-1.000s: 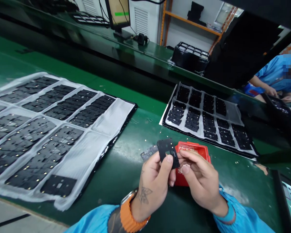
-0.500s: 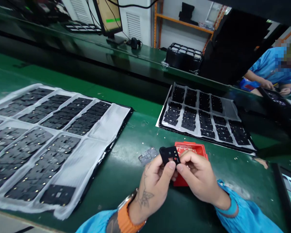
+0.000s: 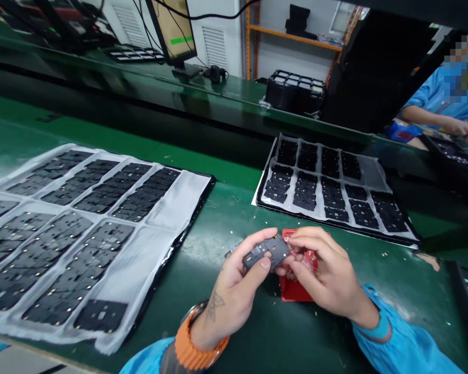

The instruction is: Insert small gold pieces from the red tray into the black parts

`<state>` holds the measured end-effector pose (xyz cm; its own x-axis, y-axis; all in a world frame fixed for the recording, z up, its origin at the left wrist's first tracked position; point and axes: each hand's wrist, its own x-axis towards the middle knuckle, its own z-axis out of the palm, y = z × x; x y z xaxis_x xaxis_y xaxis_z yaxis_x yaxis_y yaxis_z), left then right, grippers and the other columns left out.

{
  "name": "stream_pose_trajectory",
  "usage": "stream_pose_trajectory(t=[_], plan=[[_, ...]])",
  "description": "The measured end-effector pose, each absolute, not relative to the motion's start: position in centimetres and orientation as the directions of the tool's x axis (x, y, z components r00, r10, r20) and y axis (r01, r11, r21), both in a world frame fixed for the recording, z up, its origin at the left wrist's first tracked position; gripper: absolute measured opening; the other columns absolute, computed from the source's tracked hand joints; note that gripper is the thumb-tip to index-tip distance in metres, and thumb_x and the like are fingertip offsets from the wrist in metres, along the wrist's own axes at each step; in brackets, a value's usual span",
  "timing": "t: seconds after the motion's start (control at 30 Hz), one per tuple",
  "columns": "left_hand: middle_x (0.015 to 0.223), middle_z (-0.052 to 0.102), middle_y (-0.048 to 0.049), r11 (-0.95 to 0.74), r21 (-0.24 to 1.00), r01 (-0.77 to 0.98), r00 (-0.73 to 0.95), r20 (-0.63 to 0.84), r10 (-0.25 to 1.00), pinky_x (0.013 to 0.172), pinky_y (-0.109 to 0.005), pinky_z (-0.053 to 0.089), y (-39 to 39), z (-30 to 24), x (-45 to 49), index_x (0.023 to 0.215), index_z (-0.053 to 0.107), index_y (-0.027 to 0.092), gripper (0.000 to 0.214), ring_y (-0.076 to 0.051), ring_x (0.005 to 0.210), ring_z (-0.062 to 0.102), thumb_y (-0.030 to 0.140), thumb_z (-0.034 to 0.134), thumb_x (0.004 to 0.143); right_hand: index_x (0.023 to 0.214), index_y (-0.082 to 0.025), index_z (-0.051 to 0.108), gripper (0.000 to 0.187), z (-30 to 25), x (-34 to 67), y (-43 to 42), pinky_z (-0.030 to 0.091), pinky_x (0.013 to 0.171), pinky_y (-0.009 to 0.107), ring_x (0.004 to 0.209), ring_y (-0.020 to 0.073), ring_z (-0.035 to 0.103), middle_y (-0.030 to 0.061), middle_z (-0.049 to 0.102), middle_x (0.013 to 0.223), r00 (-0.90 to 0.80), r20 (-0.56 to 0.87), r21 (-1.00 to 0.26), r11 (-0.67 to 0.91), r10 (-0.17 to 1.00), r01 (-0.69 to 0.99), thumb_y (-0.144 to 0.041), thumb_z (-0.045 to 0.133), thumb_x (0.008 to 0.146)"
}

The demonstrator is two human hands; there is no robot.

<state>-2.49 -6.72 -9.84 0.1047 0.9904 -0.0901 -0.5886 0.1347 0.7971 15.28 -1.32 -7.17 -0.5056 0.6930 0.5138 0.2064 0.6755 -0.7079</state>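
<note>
My left hand (image 3: 236, 296) is closed around a flat black plastic plate (image 3: 276, 248) with small cutouts and tiny gold spots, gripping it between thumb and fingers. At the plate's right end is my right hand (image 3: 329, 272), thumb and fingertips pinched together; whether they hold a tiny piece cannot be made out. Below and behind both hands stands a small red bin (image 3: 294, 292) containing little pale and reddish bits. Mostly covered by my left hand, a greyish see-through piece (image 3: 229, 253) lies on the green bench.
At the left, a large white-lined tray (image 3: 156, 249) holds rows of similar black plates. A second such tray (image 3: 315, 206) lies behind the red bin. A dark-framed device (image 3: 462, 291) stands at the right edge. Across the bench, a co-worker's hands (image 3: 464, 129) are busy; a monitor (image 3: 175, 31) stands behind.
The plate has turned in my left hand and now shows its more detailed grey-black face. My right fingers have shifted off its near corner to its right end. The view has moved slightly.
</note>
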Motion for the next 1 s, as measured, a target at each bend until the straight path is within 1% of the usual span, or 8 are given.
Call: stream_pose_trajectory(t=[0.1,0.23,0.4,0.47,0.63,0.73,0.87,1.0], plan=[[0.118,0.066,-0.0112,0.098,0.847,-0.522,0.084,-0.063,0.994,0.085,-0.029,0.056,-6.9,-10.3,-2.6,0.136,0.054,0.022,0.041,-0.018,0.089,0.068,0.031,0.063,0.096,0.121,-0.019,0.061,0.020,-7.6,15.5,-1.4,0.057,0.081,0.039,0.098,0.0281,0.061,0.0117,0.057,0.114,-0.496,0.401,-0.838,0.527,0.770,0.140,-0.018,0.057,0.101],[0.119,0.067,-0.0119,0.106,0.864,-0.493,0.101,-0.063,0.993,0.085,-0.031,0.056,-7.0,-10.4,-2.5,0.139,0.051,0.023,0.043,-0.022,0.098,0.068,0.032,0.061,0.098,0.120,-0.019,0.062,0.017,-8.0,15.4,-1.7,0.060,0.072,0.035,0.086,0.0241,0.064,0.0118,0.055,0.117,-0.497,0.266,-0.945,0.326,0.826,0.037,-0.024,0.058,0.104],[0.114,0.068,-0.0103,0.130,0.844,-0.520,0.151,-0.059,0.987,0.083,-0.029,0.057,-7.1,-10.2,-2.2,0.137,0.051,0.023,0.041,-0.018,0.088,0.068,0.030,0.060,0.098,0.117,-0.019,0.060,0.021,-7.8,15.0,-1.9,0.061,0.069,0.034,0.073,0.0225,0.066,0.0066,0.063,0.093,-0.558,0.126,-0.992,0.085,0.820,-0.098,-0.036,0.065,0.105],[0.115,0.067,-0.0105,0.141,0.837,-0.528,0.151,-0.070,0.986,0.083,-0.029,0.058,-7.1,-10.3,-2.0,0.135,0.052,0.021,0.039,-0.017,0.088,0.068,0.029,0.060,0.098,0.110,-0.018,0.062,0.024,-7.9,15.0,-1.8,0.061,0.067,0.034,0.071,0.0227,0.066,0.0056,0.063,0.087,-0.573,0.101,-0.995,0.068,0.813,-0.078,-0.041,0.066,0.104],[0.111,0.068,-0.0104,0.184,0.800,-0.572,0.142,-0.125,0.982,0.083,-0.028,0.060,-7.0,-10.5,-1.6,0.129,0.058,0.018,0.034,-0.017,0.085,0.069,0.029,0.063,0.096,0.092,-0.018,0.064,0.029,-8.8,15.1,-1.8,0.061,0.063,0.034,0.071,0.0250,0.064,0.0075,0.062,0.083,-0.487,0.157,-0.965,0.238,0.859,0.108,-0.045,0.065,0.103],[0.109,0.069,-0.0105,0.208,0.787,-0.581,0.128,-0.163,0.978,0.081,-0.027,0.060,-6.9,-10.4,-1.4,0.128,0.059,0.017,0.035,-0.017,0.084,0.070,0.030,0.065,0.095,0.088,-0.019,0.063,0.029,-9.3,15.0,-2.0,0.060,0.060,0.033,0.070,0.0248,0.064,0.0077,0.062,0.083,-0.452,0.181,-0.949,0.275,0.874,0.153,-0.044,0.063,0.103],[0.108,0.070,-0.0118,0.244,0.756,-0.607,0.125,-0.213,0.969,0.078,-0.026,0.061,-6.8,-10.0,-1.3,0.125,0.061,0.015,0.038,-0.018,0.083,0.070,0.031,0.069,0.092,0.088,-0.019,0.061,0.032,-9.4,14.8,-2.0,0.060,0.058,0.031,0.068,0.0238,0.066,0.0067,0.063,0.083,-0.454,0.107,-0.975,0.182,0.885,0.125,-0.047,0.062,0.103],[0.102,0.071,-0.0108,0.288,0.681,-0.673,0.156,-0.251,0.955,0.077,-0.027,0.060,-6.7,-9.4,-1.4,0.124,0.060,0.014,0.042,-0.017,0.076,0.070,0.030,0.074,0.088,0.097,-0.018,0.060,0.031,-8.5,15.1,-1.4,0.058,0.058,0.029,0.067,0.0234,0.068,0.0052,0.067,0.080,-0.618,-0.019,-1.000,-0.025,0.786,0.000,-0.047,0.063,0.104]])
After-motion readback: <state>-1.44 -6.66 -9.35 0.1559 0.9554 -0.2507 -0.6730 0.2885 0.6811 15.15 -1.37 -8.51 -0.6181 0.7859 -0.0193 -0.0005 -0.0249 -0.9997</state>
